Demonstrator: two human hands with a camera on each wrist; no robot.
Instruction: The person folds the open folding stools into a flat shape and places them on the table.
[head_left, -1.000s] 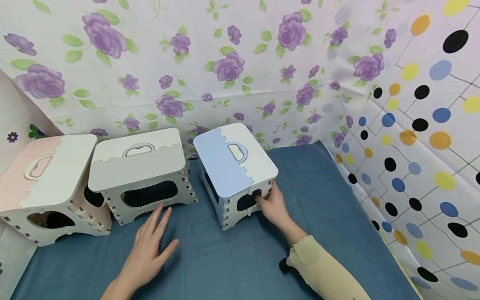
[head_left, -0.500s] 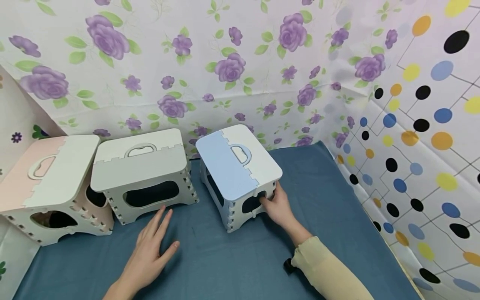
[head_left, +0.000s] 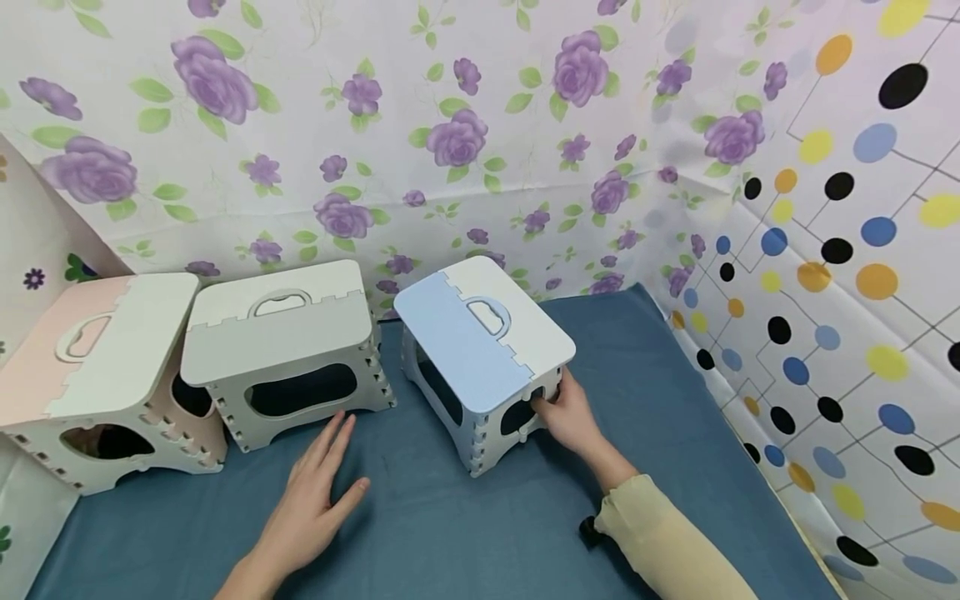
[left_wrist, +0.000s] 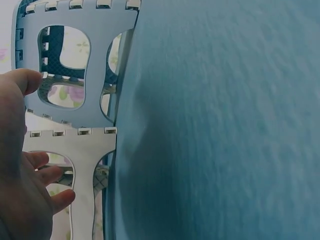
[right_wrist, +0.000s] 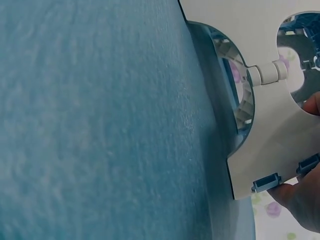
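Note:
A blue-and-white folding step stool (head_left: 465,333) stands unfolded on the cloth, turned at an angle. My right hand (head_left: 573,421) grips its near end panel (right_wrist: 280,125) at the right edge, with the thumb in the panel's opening and fingers around the outer side. To the left stands a grey-and-white folding step stool (head_left: 277,342). My left hand (head_left: 311,500) hovers in front of it with fingers spread and nothing held. In the left wrist view, the left hand (left_wrist: 20,160) appears beside the blue and grey stools, apart from both as far as I can tell.
A pink-and-white folding step stool (head_left: 97,350) stands at the far left, close against the grey one. Blue cloth (head_left: 420,533) covers the table. Behind hangs a flowered sheet (head_left: 525,183), and a dotted sheet (head_left: 840,333) lines the right side.
The blue stool has slid right and nearer to me, turning slightly, with my right hand gripping it throughout. My left hand has drifted a little to the right. The other stools stay put.

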